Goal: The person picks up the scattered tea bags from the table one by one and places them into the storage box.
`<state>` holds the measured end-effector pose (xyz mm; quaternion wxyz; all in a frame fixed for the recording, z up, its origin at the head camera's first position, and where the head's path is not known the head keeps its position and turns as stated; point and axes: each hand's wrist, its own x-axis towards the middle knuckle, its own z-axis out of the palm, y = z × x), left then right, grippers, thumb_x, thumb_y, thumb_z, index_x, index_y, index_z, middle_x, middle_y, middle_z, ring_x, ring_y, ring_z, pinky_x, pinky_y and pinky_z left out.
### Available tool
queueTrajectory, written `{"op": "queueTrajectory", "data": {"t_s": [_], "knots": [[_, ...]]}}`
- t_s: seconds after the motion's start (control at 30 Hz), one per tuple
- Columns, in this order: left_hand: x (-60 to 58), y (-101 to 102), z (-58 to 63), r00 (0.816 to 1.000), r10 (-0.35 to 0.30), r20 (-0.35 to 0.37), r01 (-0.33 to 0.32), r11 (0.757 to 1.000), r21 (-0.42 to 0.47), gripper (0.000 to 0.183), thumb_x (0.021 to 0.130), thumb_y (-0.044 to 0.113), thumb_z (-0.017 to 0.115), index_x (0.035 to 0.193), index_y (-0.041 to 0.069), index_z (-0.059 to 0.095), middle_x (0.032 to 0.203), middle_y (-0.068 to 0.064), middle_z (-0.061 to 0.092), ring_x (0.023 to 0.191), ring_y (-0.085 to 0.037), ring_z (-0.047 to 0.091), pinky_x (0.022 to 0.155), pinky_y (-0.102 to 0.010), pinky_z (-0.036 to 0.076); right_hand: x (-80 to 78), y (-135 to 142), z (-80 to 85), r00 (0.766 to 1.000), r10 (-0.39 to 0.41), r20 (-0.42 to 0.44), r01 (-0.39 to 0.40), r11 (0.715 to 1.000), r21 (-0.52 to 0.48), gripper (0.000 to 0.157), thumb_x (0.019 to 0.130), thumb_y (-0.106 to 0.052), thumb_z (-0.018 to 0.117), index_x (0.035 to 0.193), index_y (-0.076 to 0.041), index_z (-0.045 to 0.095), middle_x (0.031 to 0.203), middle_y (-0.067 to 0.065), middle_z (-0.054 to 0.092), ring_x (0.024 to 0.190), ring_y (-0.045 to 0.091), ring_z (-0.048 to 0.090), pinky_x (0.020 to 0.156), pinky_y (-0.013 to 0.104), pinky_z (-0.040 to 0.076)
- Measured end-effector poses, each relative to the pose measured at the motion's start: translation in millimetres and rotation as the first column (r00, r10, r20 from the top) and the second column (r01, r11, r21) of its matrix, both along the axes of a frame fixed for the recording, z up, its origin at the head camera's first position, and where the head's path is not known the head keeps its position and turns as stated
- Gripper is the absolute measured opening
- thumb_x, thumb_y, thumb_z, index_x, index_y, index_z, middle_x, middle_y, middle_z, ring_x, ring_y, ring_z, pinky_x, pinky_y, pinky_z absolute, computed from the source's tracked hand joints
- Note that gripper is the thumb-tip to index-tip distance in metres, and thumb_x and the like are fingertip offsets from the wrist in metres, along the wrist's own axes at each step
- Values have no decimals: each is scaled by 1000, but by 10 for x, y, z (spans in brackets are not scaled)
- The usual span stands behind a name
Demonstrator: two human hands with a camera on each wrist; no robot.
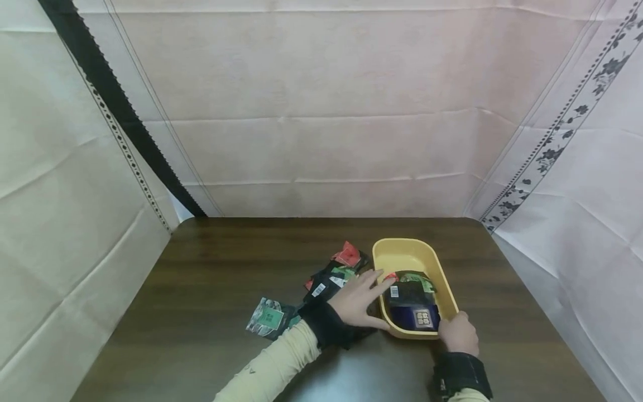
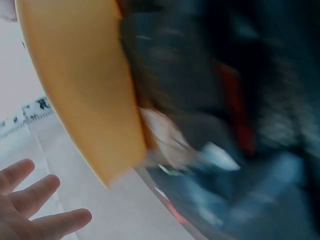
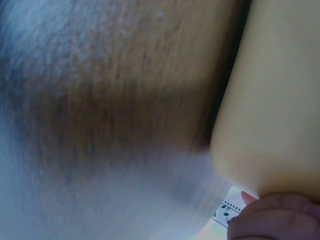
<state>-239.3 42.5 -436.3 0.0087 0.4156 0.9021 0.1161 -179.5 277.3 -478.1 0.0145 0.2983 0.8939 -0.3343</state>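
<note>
A yellow plastic tub [image 1: 404,248] stands on the right half of the table. Inside lie a black packet [image 1: 409,291] with a green and red print and a dark blue packet [image 1: 409,318] with a pale square label. My right hand [image 1: 459,334] grips the tub's near right corner, and its curled fingers [image 3: 280,220] show against the tub wall in the right wrist view. Over the left rim my left hand [image 1: 359,300] is spread, thumb apart from the fingers, holding nothing. Its fingers [image 2: 37,195] appear straight beside the tub in the left wrist view.
Left of the tub lies a loose pile of dark packets [image 1: 324,286], one with a red top [image 1: 348,254]. A packet with a teal label [image 1: 271,317] lies further left. The brown wooden table [image 1: 226,262] is bordered by hanging pale cloth [image 1: 326,151] at the back and sides.
</note>
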Motion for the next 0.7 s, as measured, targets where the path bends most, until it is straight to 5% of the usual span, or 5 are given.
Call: {"op": "queueTrajectory", "data": {"t_s": [0.4,0.7], "knots": [[92,-1187,-254,987,164,2,-164,986,26,68,83,42,59,139,12,36,141,-18,31,127,-37,30,93,-60,29,-22,39,-24,1000,4,7,-4,1000,1,40,84,-17,39,109,14,36,102,39,48,93,55,47,71,57,40],[271,-1759,-417,924,356,139,-335,930,-151,83,61,22,77,136,17,42,140,-15,32,128,-40,27,90,-66,26,-11,22,20,999,29,33,-28,999,-20,41,84,-17,39,110,15,35,103,39,46,95,55,46,72,57,40]]}}
